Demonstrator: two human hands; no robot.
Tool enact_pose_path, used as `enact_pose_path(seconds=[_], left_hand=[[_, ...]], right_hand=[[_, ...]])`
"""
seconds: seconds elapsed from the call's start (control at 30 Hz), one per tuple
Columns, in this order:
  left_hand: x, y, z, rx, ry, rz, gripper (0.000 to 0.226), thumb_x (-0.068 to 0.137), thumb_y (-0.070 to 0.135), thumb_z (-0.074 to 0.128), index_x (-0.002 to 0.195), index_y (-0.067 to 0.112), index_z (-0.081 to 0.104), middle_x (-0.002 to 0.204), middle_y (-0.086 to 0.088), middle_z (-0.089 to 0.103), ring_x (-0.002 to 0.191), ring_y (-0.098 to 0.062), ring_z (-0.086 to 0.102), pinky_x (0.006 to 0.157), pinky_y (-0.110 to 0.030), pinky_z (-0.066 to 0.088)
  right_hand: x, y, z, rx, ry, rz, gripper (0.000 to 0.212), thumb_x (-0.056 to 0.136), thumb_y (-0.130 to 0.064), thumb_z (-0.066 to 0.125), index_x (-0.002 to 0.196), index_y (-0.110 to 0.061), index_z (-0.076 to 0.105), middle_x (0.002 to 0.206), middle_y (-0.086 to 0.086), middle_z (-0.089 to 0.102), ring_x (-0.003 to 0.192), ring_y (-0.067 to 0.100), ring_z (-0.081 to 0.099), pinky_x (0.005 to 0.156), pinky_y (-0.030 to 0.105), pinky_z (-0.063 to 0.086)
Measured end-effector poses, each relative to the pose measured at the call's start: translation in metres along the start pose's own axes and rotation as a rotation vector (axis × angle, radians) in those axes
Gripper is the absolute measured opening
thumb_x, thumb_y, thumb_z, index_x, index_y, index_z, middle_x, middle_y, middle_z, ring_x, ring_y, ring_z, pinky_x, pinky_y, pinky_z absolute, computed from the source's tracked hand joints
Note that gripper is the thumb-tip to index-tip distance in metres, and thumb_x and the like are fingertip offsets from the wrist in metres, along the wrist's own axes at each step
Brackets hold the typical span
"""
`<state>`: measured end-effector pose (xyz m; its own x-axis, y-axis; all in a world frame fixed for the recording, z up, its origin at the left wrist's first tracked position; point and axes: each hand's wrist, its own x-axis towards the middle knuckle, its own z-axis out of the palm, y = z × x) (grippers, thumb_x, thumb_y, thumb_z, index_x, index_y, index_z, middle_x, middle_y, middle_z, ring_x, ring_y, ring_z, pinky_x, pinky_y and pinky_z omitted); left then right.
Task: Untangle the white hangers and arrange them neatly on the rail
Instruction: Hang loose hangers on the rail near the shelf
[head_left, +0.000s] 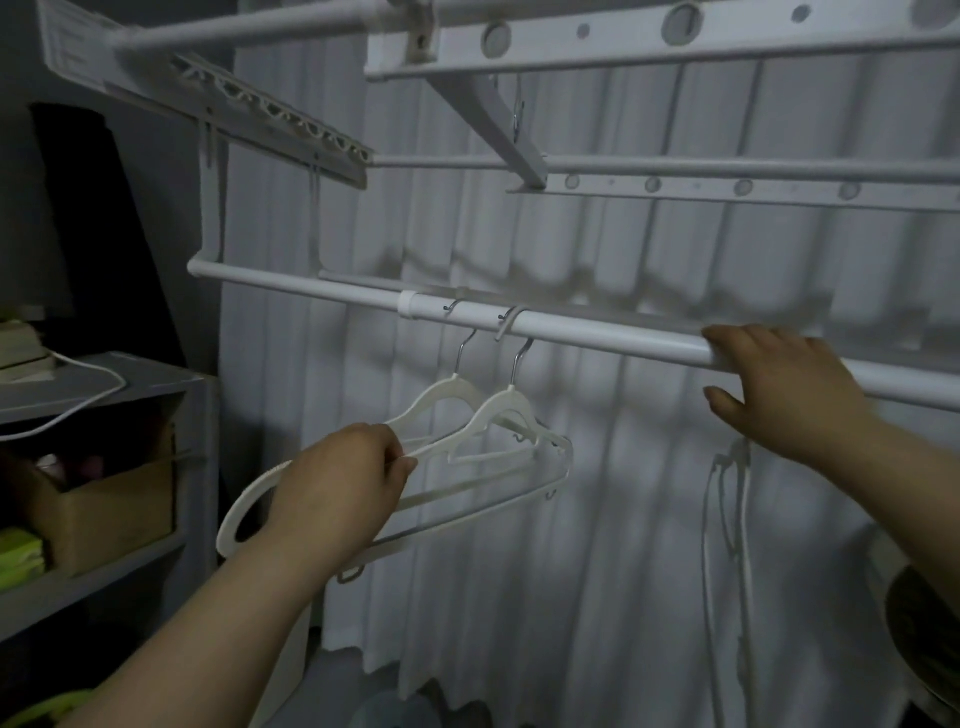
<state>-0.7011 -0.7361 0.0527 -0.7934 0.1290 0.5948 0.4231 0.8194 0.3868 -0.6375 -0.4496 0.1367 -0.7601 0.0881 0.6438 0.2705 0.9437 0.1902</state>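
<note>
Two white hangers (483, 415) hang by metal hooks from the white rail (597, 332), close together near the rail's joint collar (411, 306). Their lower bars overlap and tilt down to the left. My left hand (343, 478) grips the left shoulder ends of the hangers, below and left of the hooks. My right hand (779, 389) rests over the rail to the right of the hangers, thumb underneath, fingers on top. Another white hanger (727, 519) hangs low beneath my right hand against the curtain.
A white drying rack (675, 176) with several bars spreads above the rail. A pleated white curtain (597, 519) hangs behind. At the left stands a grey shelf (104, 384) with a white cable, a cardboard box (114, 504) and green cloth.
</note>
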Motion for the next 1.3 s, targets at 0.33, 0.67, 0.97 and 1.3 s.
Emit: enact_pose_path(seconds=[0.33, 0.67, 0.97, 1.3], left_hand=[[-0.021, 0.017, 0.009, -0.842, -0.419, -0.255, 0.018, 0.090, 0.021, 0.051, 0.088, 0.013, 0.067, 0.078, 0.000, 0.065, 0.041, 0.000, 0.057, 0.038, -0.015, 0.042], [-0.042, 0.034, 0.013, -1.108, -0.517, -0.338, 0.017, 0.090, 0.013, 0.049, 0.082, 0.019, 0.063, 0.043, 0.005, 0.062, 0.036, -0.005, 0.055, 0.039, -0.016, 0.046], [-0.052, 0.023, 0.020, -1.108, -0.439, -0.293, 0.032, 0.088, 0.002, 0.048, 0.097, 0.033, 0.051, 0.044, 0.001, 0.056, 0.035, -0.008, 0.052, 0.045, -0.024, 0.048], [-0.043, 0.001, 0.034, -0.851, -0.046, -0.159, 0.027, 0.094, 0.010, 0.040, 0.115, 0.015, 0.057, 0.061, 0.002, 0.050, 0.057, -0.008, 0.046, 0.050, -0.012, 0.041]], right_hand=[[-0.019, -0.072, 0.005, 0.275, 0.206, -0.200, 0.034, 0.077, -0.028, 0.047, 0.093, -0.008, 0.069, 0.090, 0.010, 0.070, 0.088, 0.035, 0.063, 0.078, 0.034, 0.050], [-0.028, -0.127, 0.023, 1.036, -0.520, 0.348, 0.067, 0.088, -0.046, 0.051, 0.141, -0.015, 0.023, 0.111, 0.003, 0.057, 0.082, 0.018, 0.054, 0.056, 0.022, 0.039], [-0.030, -0.130, 0.030, 1.085, -0.605, 0.426, 0.062, 0.092, -0.018, 0.048, 0.145, -0.012, 0.015, 0.112, 0.013, 0.058, 0.057, 0.014, 0.051, 0.051, 0.025, 0.046], [-0.033, -0.111, 0.044, 1.313, -0.397, 0.565, 0.034, 0.091, -0.002, 0.045, 0.124, -0.002, 0.050, 0.069, 0.007, 0.047, 0.026, 0.008, 0.034, 0.030, 0.009, 0.024]])
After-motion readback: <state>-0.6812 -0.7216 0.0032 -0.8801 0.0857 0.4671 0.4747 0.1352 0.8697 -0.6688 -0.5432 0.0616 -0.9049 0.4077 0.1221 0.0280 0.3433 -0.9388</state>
